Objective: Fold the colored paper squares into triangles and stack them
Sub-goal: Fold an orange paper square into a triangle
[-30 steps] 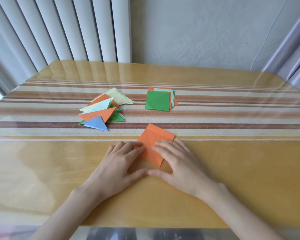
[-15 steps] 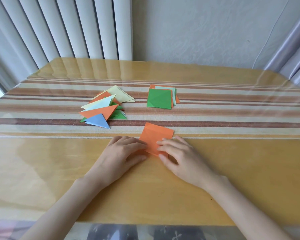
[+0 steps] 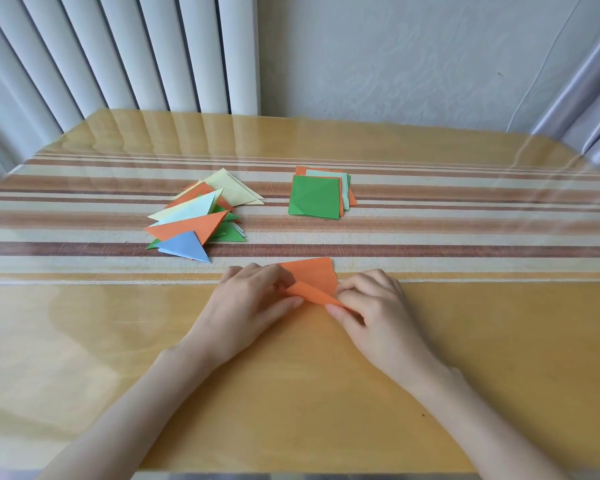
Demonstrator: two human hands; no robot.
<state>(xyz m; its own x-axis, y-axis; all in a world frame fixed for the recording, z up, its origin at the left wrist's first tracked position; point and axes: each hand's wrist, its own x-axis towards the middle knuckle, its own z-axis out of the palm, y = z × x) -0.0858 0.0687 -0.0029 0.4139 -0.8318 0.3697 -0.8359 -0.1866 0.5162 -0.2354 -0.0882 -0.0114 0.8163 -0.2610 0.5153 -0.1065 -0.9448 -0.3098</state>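
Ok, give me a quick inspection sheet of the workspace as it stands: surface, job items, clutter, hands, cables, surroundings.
Surface: glossy wooden table with a striped runner across it.
Job's things: orange sheet at the runner's near edge, its near corner lifted, fold not yet finished; pile of triangles at far left, loosely fanned, blue one nearest; stack of squares beyond the sheet, green on top.
Clutter: nothing seen.
Fingers: left hand holds the sheet's left side; right hand pinches the raised corner.
Cables: one thin cord down the back wall, off the table.
Surroundings: vertical blinds back left, curtain at right.
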